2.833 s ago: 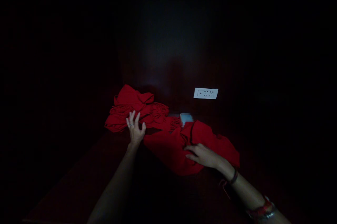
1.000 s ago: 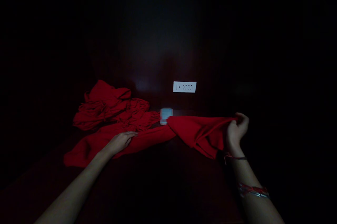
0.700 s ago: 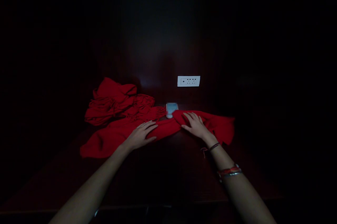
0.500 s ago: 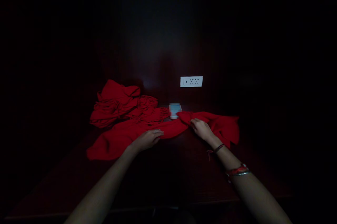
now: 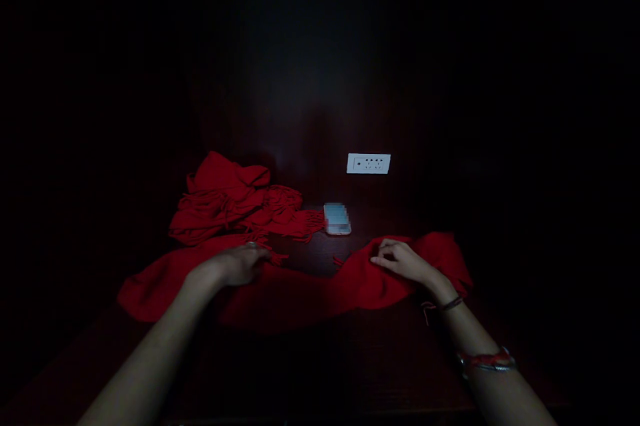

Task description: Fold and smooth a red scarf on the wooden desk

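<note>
A red scarf lies stretched from left to right across the dark table, with short fringe strands showing beside my left hand. My left hand is on its left part, fingers bent down and closed on the cloth; the fingertips are partly hidden and a little blurred. Over the right part rests my right hand, its thumb apart from the loosely bent fingers, with no cloth seen pinched between them. Behind the left hand sits a heap of red fringed cloth, folded and crumpled.
A phone with a pale, pixelated screen lies behind the scarf, touching or close to the heap's fringe. On the dark back wall is a white socket plate. The table runs toward me in deep shadow.
My hands have moved apart, left hand leftward and right hand rightward. The scarf has spread wider and nearer to me, and the phone is now uncovered.
</note>
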The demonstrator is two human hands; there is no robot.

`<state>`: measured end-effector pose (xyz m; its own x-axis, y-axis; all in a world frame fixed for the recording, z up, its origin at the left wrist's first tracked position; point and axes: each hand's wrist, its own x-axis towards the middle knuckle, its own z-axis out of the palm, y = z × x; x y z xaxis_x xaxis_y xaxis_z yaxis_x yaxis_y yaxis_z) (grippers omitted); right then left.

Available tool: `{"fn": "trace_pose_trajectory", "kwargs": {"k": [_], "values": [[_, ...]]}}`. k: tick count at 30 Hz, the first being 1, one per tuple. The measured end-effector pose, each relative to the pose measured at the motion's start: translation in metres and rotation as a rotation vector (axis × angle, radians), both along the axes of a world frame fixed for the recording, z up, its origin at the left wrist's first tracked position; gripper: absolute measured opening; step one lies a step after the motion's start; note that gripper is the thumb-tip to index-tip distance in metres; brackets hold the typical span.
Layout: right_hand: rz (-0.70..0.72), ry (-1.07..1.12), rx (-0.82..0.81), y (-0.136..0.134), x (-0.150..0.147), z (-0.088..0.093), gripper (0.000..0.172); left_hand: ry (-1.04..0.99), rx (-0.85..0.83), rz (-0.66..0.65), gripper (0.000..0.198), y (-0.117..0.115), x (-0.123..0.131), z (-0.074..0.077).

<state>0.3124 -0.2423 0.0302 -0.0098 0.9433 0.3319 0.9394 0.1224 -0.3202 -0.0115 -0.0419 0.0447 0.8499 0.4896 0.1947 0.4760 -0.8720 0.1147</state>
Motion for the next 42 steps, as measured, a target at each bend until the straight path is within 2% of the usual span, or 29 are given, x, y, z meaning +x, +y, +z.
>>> {"fn": "trace_pose_trajectory", "kwargs": {"k": [3, 5, 7, 10, 12, 14, 17, 20, 22, 24, 26, 29, 31, 33, 36, 39, 42], "values": [[-0.018, -0.001, 0.083, 0.005, -0.011, -0.005, 0.026, 0.207, -0.231, -0.191, 0.051, -0.035, 0.039, -0.008], [-0.01, -0.035, 0.1, 0.008, -0.016, -0.01, 0.033, 0.23, -0.253, -0.263, 0.062, -0.048, 0.053, -0.021], [0.033, -0.078, 0.02, 0.012, -0.019, -0.015, 0.046, 0.223, -0.23, -0.286, 0.068, -0.052, 0.059, -0.035], [0.071, -0.096, -0.167, 0.015, -0.019, -0.022, 0.053, 0.216, -0.169, -0.253, 0.062, -0.045, 0.06, -0.051], [0.052, -0.099, -0.219, 0.017, -0.018, -0.025, 0.052, 0.21, -0.115, -0.204, 0.055, -0.036, 0.06, -0.057], [0.013, -0.131, -0.181, 0.018, -0.017, -0.027, 0.047, 0.221, -0.072, -0.153, 0.052, -0.024, 0.061, -0.06], [-0.041, -0.207, -0.019, 0.02, -0.018, -0.024, 0.029, 0.25, -0.054, -0.098, 0.052, -0.007, 0.059, -0.062], [-0.098, -0.212, 0.194, 0.021, -0.02, -0.017, 0.013, 0.175, -0.031, -0.085, 0.05, 0.001, 0.056, -0.057], [-0.108, -0.182, 0.299, 0.021, -0.021, -0.012, 0.009, 0.044, 0.01, -0.149, 0.046, -0.004, 0.055, -0.05], [-0.066, -0.157, 0.34, 0.021, -0.02, -0.011, 0.01, -0.06, 0.012, -0.277, 0.04, -0.014, 0.055, -0.041], [-0.045, -0.145, 0.338, 0.021, -0.019, -0.011, 0.01, -0.061, -0.014, -0.407, 0.037, -0.028, 0.056, -0.033], [-0.121, -0.146, 0.329, 0.021, -0.017, -0.013, 0.007, 0.025, 0.03, -0.472, 0.039, -0.043, 0.059, -0.031], [-0.146, -0.156, 0.319, 0.019, -0.016, -0.01, 0.008, 0.035, 0.089, -0.416, 0.03, -0.044, 0.061, -0.034], [-0.108, -0.152, 0.258, 0.016, -0.013, -0.003, 0.013, -0.03, 0.11, -0.331, 0.027, -0.037, 0.061, -0.037], [-0.059, -0.143, 0.047, 0.007, 0.003, 0.017, 0.02, -0.179, 0.082, -0.209, 0.03, -0.019, 0.056, -0.036], [-0.075, -0.216, -0.163, -0.007, 0.032, 0.041, 0.024, -0.196, 0.06, -0.127, 0.03, -0.002, 0.045, -0.024], [-0.107, -0.289, -0.253, -0.023, 0.06, 0.061, 0.019, -0.217, 0.099, -0.056, 0.033, 0.01, 0.029, -0.001]]}}
